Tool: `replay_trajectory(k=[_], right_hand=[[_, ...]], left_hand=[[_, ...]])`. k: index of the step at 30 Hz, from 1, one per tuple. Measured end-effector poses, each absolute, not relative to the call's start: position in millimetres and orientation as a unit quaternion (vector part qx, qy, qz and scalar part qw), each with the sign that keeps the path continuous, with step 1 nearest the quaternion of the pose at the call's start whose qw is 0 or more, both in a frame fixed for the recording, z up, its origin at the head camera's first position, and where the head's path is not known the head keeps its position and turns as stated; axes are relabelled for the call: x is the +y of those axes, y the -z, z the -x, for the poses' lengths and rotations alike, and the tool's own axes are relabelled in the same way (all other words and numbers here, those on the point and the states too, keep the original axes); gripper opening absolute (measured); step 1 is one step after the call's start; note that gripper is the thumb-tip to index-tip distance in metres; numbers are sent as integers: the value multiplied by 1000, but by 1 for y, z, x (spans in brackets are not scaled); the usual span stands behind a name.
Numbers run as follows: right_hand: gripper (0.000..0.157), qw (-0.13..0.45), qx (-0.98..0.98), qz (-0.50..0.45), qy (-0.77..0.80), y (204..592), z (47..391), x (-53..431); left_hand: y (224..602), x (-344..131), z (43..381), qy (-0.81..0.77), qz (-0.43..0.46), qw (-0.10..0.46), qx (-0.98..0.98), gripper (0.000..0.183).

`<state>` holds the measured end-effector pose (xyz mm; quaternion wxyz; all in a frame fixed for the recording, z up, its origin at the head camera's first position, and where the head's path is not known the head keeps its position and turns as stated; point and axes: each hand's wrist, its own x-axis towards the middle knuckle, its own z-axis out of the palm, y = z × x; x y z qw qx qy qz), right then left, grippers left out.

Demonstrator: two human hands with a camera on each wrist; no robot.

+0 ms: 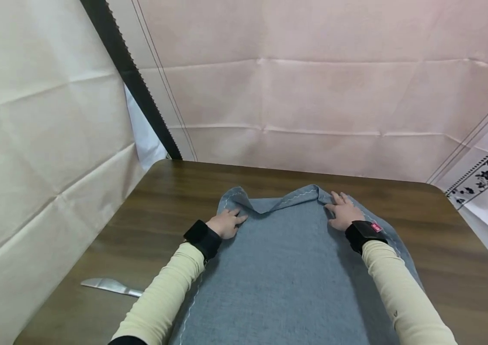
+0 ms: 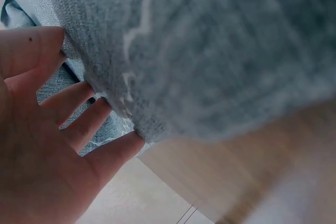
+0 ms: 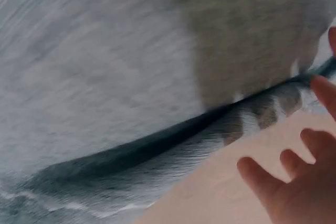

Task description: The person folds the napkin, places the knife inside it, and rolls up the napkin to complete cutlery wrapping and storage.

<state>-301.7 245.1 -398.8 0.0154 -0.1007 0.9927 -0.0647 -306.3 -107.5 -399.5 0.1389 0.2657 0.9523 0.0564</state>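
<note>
A blue-grey cloth [image 1: 287,268] with wavy white stitching near its edges lies lengthwise over the table, its far edge raised and folded in a wave. My left hand [image 1: 226,224] is at the far left corner, fingers extended. In the left wrist view, its fingertips [image 2: 134,139] touch the cloth beside the stitching. Over at the far right corner, my right hand [image 1: 342,212] rests on the cloth with spread fingers. The right wrist view is blurred; there the fingers [image 3: 257,174] lie apart beside a dark fold.
A silver table knife [image 1: 108,285] lies on the brown wooden table [image 1: 464,268], left of the cloth, its handle partly hidden by my left sleeve [image 1: 162,292]. Pale creased sheets [image 1: 334,96] hang behind the table and on its left. A dark strip [image 1: 133,79] slants down to the far left corner.
</note>
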Motion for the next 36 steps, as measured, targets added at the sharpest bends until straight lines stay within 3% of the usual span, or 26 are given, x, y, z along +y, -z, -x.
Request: replay_trajectory(k=[5,10,18,21,27,36], right_hand=[[57,-24,998,28,47,398,297,259],[58,-19,998,-39,48,394,288,275],[48,-84,994,67,25,403,279,275],[53,-45,997,47,41,400,273,281],[82,62,994,14,84,397,270,309],[94,105,987,-24,121,408,268,314]], left_hand=[[397,-103,308,-37,-254,137,957,46],[396,-100,308,-42,-266,132,954,45],[393,-107,309,-69,-257,147,953,41],[391,-108,310,-72,-256,147,953,41],[394,-106,311,-73,-268,147,949,40],[394,-101,312,-55,-273,146,949,39]])
